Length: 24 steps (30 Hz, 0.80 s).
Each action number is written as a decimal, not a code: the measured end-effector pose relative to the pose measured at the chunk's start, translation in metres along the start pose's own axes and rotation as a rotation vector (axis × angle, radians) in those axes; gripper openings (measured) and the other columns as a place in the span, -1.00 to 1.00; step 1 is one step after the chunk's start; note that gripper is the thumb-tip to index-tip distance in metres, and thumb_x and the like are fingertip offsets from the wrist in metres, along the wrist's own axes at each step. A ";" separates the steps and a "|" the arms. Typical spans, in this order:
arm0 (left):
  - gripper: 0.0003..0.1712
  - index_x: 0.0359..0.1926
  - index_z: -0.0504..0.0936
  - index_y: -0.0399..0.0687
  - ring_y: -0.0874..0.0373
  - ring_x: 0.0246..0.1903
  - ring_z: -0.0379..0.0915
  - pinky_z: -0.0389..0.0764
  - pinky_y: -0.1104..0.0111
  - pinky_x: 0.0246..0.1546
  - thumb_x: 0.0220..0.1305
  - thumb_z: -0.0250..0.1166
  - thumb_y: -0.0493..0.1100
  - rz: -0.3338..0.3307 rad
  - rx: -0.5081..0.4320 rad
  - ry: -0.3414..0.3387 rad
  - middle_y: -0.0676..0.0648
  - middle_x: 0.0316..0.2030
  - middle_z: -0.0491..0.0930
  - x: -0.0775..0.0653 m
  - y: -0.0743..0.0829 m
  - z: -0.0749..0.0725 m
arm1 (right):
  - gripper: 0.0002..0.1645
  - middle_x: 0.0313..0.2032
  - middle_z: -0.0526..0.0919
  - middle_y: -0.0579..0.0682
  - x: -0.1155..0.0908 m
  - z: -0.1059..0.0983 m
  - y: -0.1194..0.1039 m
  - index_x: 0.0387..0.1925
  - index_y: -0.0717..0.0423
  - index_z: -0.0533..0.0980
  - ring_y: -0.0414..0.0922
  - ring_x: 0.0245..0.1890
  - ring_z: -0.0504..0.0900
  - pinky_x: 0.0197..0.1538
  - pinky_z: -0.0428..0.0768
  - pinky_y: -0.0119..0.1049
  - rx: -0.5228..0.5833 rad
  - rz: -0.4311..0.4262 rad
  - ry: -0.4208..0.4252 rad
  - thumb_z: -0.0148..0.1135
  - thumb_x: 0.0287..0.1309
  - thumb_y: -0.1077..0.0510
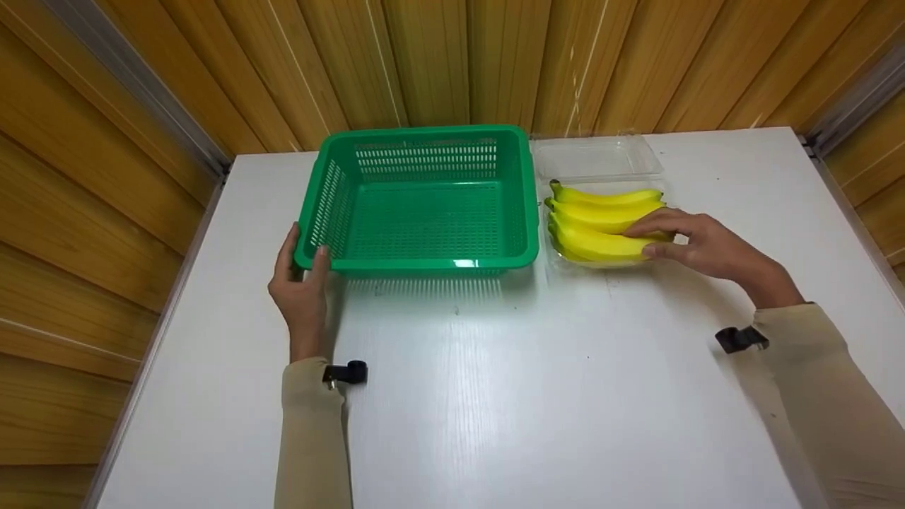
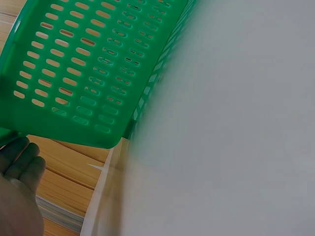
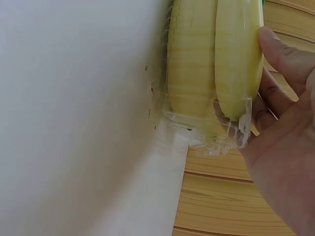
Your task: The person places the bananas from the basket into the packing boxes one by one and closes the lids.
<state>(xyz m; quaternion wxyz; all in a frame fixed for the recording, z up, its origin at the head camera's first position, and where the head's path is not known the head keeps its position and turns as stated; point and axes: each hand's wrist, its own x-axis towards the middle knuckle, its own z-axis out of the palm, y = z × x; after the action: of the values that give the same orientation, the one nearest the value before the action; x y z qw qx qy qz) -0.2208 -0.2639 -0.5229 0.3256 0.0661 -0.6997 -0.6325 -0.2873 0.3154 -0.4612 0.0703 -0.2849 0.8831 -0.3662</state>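
Observation:
A green plastic basket (image 1: 424, 263) with slotted walls stands on the white table. My left hand (image 1: 300, 293) grips its front left corner, thumb and fingers on either side of the rim; in the left wrist view the fingers (image 2: 22, 164) lie just under the rim, while the thumb is out of sight. Right of the basket, several yellow bananas (image 1: 601, 211) lie side by side in a clear plastic container (image 3: 206, 140). My right hand (image 1: 707, 247) pinches the front banana (image 1: 594, 246) near its right end, thumb in front and fingers behind it.
The container's clear lid (image 1: 594, 157) is folded back behind the bananas. A wood-slat wall (image 1: 452, 63) rises along the table's (image 1: 495, 396) back edge. A small black wrist camera (image 1: 346, 372) sticks out from the left sleeve, another (image 1: 739, 339) from the right.

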 end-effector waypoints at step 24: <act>-0.35 0.52 0.43 -0.23 0.02 0.40 0.42 0.49 0.20 0.38 0.49 0.35 -0.25 -0.030 -0.006 -0.018 -0.16 0.47 0.45 -0.006 0.030 0.001 | -0.55 0.22 0.66 0.04 -0.006 0.010 -0.006 0.26 0.02 0.69 -0.37 0.16 0.43 0.21 0.30 -0.69 0.014 0.024 0.039 0.38 0.38 0.29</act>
<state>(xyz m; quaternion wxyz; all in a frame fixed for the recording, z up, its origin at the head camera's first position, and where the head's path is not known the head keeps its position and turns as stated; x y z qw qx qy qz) -0.2075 -0.2543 -0.4971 0.3100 0.0701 -0.6995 -0.6401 -0.2764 0.3092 -0.4649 0.0593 -0.2665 0.8852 -0.3768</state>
